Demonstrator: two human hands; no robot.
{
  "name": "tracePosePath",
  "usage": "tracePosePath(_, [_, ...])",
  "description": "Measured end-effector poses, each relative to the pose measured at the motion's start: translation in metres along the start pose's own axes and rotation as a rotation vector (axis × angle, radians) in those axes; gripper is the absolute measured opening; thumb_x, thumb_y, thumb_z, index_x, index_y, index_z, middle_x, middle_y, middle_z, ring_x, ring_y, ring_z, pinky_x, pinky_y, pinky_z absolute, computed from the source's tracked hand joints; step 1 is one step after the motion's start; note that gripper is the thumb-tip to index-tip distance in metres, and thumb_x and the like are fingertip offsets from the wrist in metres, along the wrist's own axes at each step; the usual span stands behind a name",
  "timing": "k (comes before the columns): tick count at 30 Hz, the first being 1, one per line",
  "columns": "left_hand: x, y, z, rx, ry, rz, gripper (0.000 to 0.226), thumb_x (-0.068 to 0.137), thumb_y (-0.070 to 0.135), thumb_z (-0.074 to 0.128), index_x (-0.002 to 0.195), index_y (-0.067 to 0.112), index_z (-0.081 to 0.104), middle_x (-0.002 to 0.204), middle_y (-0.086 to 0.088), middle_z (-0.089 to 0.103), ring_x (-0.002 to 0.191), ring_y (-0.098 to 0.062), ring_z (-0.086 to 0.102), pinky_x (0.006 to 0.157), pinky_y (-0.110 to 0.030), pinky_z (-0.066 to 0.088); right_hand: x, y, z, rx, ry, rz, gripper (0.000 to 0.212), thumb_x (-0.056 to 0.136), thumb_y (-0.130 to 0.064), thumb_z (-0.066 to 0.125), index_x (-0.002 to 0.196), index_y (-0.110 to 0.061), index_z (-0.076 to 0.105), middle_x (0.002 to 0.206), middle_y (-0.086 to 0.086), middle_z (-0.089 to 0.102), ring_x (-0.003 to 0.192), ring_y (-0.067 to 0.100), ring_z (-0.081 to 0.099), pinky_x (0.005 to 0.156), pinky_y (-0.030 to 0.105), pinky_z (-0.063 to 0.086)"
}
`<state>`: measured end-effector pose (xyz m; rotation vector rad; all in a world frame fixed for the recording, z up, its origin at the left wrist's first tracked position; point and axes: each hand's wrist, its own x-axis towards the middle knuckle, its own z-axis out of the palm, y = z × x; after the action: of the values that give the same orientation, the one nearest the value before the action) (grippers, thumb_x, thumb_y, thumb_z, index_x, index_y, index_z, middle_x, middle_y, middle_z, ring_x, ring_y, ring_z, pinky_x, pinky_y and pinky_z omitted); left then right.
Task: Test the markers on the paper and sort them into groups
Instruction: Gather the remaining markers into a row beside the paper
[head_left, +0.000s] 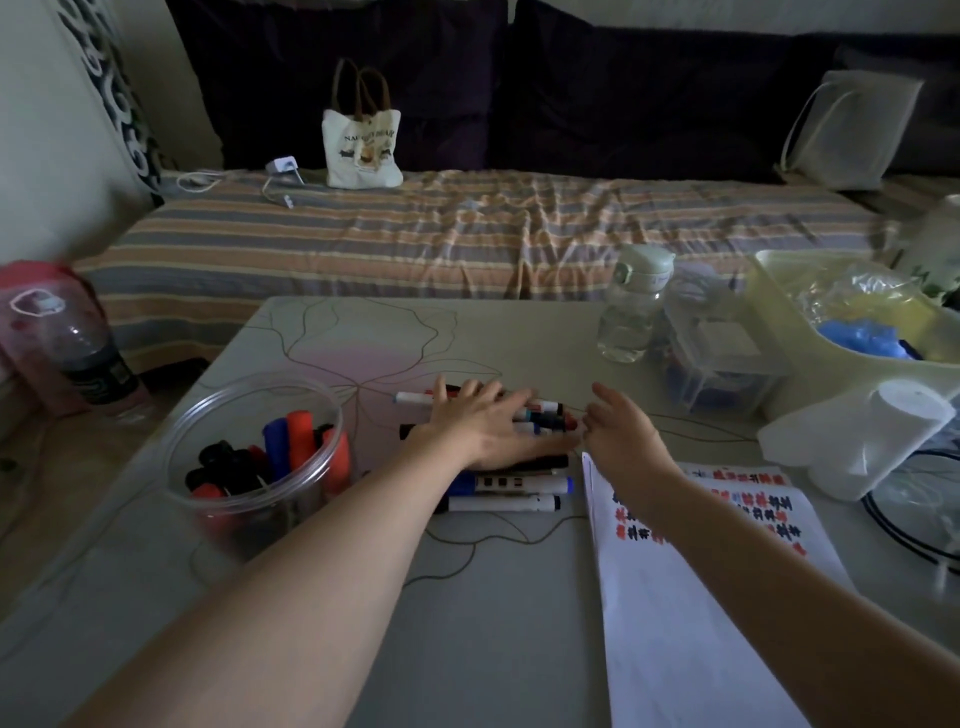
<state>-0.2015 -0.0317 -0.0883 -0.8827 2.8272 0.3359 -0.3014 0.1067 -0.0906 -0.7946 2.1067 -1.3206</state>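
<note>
Left hand (483, 423) lies flat, fingers spread, pressing on a row of markers (511, 486) on the table (467, 623); right hand (621, 431) hovers open beside them, above the scribbled paper (691, 597). Clear tub (249, 457) at left holds more markers. Basket (852, 332), water bottle (631, 306), striped bed (467, 234) behind. Markers under the palm hidden.

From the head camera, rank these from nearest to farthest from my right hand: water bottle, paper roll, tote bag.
From the right hand:
1. Water bottle, just beyond it on the table.
2. Paper roll, to its right at the table's edge.
3. Tote bag, far back on the bed.
</note>
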Motion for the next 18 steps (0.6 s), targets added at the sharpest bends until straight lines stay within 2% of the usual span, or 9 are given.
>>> tracePosePath(3, [0.004,0.003,0.0,-0.191,0.034,-0.059,0.105,0.059,0.098,-0.001,0.148,0.046,0.017,0.162,0.002,0.014,0.148,-0.029,0.009,0.113,-0.064,-0.007,0.01,0.004,-0.013,-0.012,0.018,0.004,0.05,0.099,0.003,0.038,0.148,-0.008,0.035,0.149,0.017,0.042,0.137,0.033,0.041,0.107,0.038,0.037])
tracePosePath(6, [0.01,0.005,0.005,-0.195,0.16,-0.092,0.072,0.092,0.065,0.002,0.143,0.029,0.039,0.152,-0.003,0.038,0.14,-0.027,0.03,0.116,-0.058,0.005,0.015,0.006,-0.008,-0.088,-0.018,0.007,0.05,0.099,0.003,0.037,0.148,-0.007,0.035,0.151,0.016,0.04,0.139,0.031,0.039,0.113,0.038,0.034])
tracePosePath(8, [0.014,0.006,0.01,-0.142,0.177,-0.073,0.05,0.101,0.04,0.012,0.13,0.019,0.047,0.146,-0.006,0.043,0.136,-0.027,0.033,0.117,-0.056,0.006,0.018,0.005,0.002,-0.156,-0.056,-0.016,0.052,0.098,0.001,0.039,0.149,-0.008,0.035,0.152,0.012,0.04,0.139,0.025,0.039,0.11,0.026,0.034])
tracePosePath(9, [0.016,0.008,0.011,-0.141,0.188,-0.073,0.044,0.102,0.033,0.016,0.129,0.017,0.047,0.145,-0.006,0.043,0.136,-0.027,0.033,0.117,-0.055,0.008,0.019,0.005,0.007,-0.164,-0.054,-0.022,0.054,0.097,0.002,0.04,0.15,-0.01,0.035,0.152,0.008,0.041,0.136,0.02,0.041,0.102,0.015,0.036])
tracePosePath(11, [0.021,0.013,0.01,-0.194,0.236,-0.083,0.042,0.104,0.031,0.022,0.132,0.013,0.047,0.141,-0.008,0.047,0.134,-0.027,0.039,0.117,-0.052,0.013,0.022,0.007,0.012,-0.103,-0.051,0.006,0.06,0.095,0.006,0.041,0.151,-0.012,0.033,0.149,0.006,0.044,0.129,0.014,0.044,0.078,-0.001,0.038])
tracePosePath(12, [0.023,0.015,0.008,-0.23,0.261,-0.078,0.041,0.104,0.032,0.025,0.13,0.011,0.048,0.137,-0.01,0.051,0.13,-0.028,0.044,0.116,-0.049,0.018,0.023,0.008,0.011,-0.078,-0.06,0.014,0.063,0.093,0.009,0.041,0.152,-0.012,0.031,0.149,0.008,0.045,0.13,0.016,0.045,0.073,-0.001,0.04])
tracePosePath(15, [0.025,0.015,0.003,-0.197,0.333,-0.086,0.039,0.104,0.034,0.03,0.122,0.009,0.054,0.125,-0.011,0.059,0.113,-0.028,0.055,0.103,-0.043,0.036,0.022,0.011,0.003,-0.038,-0.06,-0.007,0.064,0.093,0.012,0.041,0.152,-0.009,0.029,0.15,0.014,0.043,0.136,0.025,0.043,0.091,0.014,0.039])
tracePosePath(16, [0.024,0.011,0.002,-0.122,0.361,-0.104,0.04,0.104,0.037,0.031,0.124,0.011,0.053,0.126,-0.01,0.058,0.114,-0.028,0.054,0.104,-0.044,0.035,0.02,0.011,0.0,-0.028,-0.051,-0.01,0.063,0.092,0.012,0.043,0.151,-0.008,0.03,0.15,0.013,0.043,0.137,0.024,0.043,0.095,0.018,0.037])
tracePosePath(18, [0.021,0.003,0.003,0.031,0.337,-0.162,0.05,0.102,0.048,0.026,0.133,0.017,0.049,0.135,-0.006,0.053,0.125,-0.029,0.047,0.113,-0.054,0.019,0.014,0.013,-0.006,-0.115,-0.01,-0.043,0.058,0.092,0.006,0.049,0.147,-0.011,0.039,0.145,0.01,0.05,0.128,0.019,0.05,0.097,0.022,0.039])
